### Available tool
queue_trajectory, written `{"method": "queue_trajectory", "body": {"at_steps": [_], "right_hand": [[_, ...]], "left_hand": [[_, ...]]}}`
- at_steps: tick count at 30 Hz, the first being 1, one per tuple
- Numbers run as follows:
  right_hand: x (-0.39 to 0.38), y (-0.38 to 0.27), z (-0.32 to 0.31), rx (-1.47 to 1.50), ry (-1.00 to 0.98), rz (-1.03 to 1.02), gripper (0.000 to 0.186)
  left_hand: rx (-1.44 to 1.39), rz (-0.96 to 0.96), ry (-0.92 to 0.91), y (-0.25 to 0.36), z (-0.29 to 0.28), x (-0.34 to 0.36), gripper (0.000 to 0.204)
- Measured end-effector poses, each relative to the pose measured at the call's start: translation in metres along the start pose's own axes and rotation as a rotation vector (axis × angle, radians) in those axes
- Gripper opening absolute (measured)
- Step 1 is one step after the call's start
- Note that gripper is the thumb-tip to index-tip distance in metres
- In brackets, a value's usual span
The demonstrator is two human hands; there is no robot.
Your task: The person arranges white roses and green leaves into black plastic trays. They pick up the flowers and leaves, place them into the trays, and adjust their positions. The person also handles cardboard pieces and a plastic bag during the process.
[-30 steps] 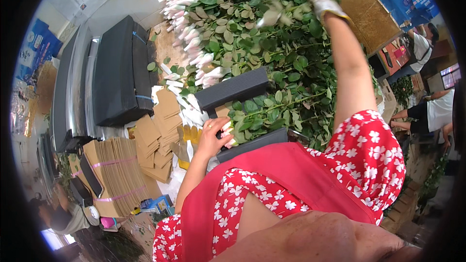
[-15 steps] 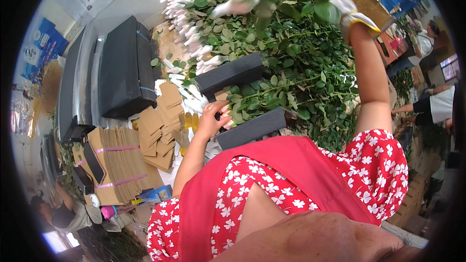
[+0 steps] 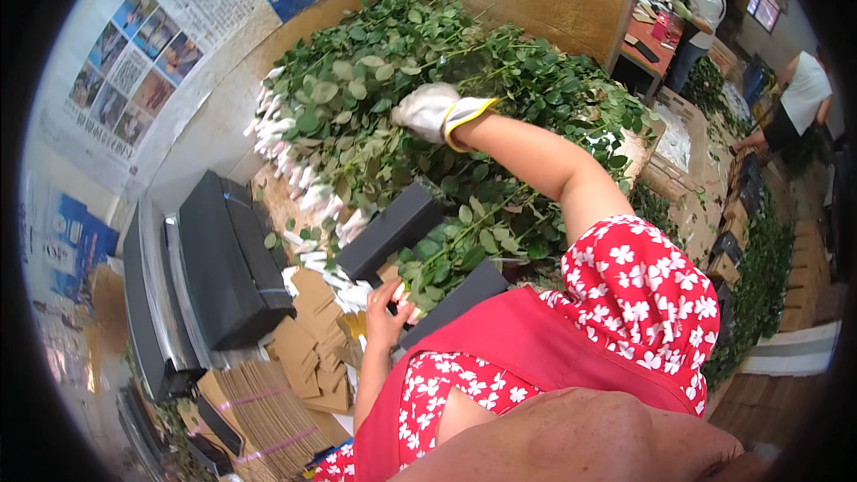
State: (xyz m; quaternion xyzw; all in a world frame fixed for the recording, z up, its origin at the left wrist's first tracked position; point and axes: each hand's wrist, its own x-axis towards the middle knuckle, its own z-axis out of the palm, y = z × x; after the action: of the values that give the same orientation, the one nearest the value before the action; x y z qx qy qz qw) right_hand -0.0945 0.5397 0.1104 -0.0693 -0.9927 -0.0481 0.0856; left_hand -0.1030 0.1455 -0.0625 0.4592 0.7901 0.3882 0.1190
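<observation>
A bunch of leafy rose stems (image 3: 455, 245) lies between two dark boards, the upper board (image 3: 390, 230) and the lower board (image 3: 460, 303). At the flower end, my left hand (image 3: 386, 317) is bare, its fingers curled against the pale rose heads (image 3: 408, 297). My right hand (image 3: 433, 113), in a white glove with a yellow cuff, reaches over the big pile of roses (image 3: 366, 71). Its fingers look closed among the leaves; what they hold is hidden. White-sleeved flower heads (image 3: 290, 165) line the pile's left side.
Tan cardboard pieces (image 3: 308, 348) lie left of my left hand, above a strapped cardboard stack (image 3: 268, 406). A big black box (image 3: 228, 259) stands at the left. A cardboard wall (image 3: 536, 13) backs the pile. Two people (image 3: 705, 13) work at the right.
My right hand has come from the far right to the pile's middle; the rose that was swinging from it is no longer distinct. My left hand stays at the rose heads. The view has shifted.
</observation>
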Motion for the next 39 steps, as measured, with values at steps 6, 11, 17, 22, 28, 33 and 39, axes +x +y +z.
{"method": "queue_trajectory", "body": {"at_steps": [6,11,17,22,28,33,39], "right_hand": [[-0.007,0.138,0.06,0.003,-0.158,0.526,0.037],[-0.097,0.255,0.059,-0.021,-0.07,0.843,0.037],[-0.112,0.218,-0.061,-0.299,-0.049,0.527,0.025],[-0.133,0.078,-0.134,-0.298,0.236,0.185,0.019],[-0.178,-0.028,-0.016,0.1,0.118,0.018,0.018],[-0.172,-0.128,-0.015,0.544,0.252,-0.217,0.027],[-0.109,-0.159,0.034,0.293,-0.367,-0.182,0.021]], "left_hand": [[-0.024,0.004,-0.04,0.01,0.0,0.008,0.058],[-0.037,0.056,-0.019,0.011,0.001,0.008,0.058],[-0.041,0.046,-0.029,0.012,0.002,0.01,0.058],[-0.037,0.055,-0.009,0.009,0.002,0.01,0.056],[-0.17,-0.209,-0.035,-0.013,0.017,0.009,0.055],[-0.047,-0.149,0.0,-0.031,0.02,0.006,0.053],[-0.081,-0.17,-0.007,-0.013,0.014,0.017,0.052]]}}
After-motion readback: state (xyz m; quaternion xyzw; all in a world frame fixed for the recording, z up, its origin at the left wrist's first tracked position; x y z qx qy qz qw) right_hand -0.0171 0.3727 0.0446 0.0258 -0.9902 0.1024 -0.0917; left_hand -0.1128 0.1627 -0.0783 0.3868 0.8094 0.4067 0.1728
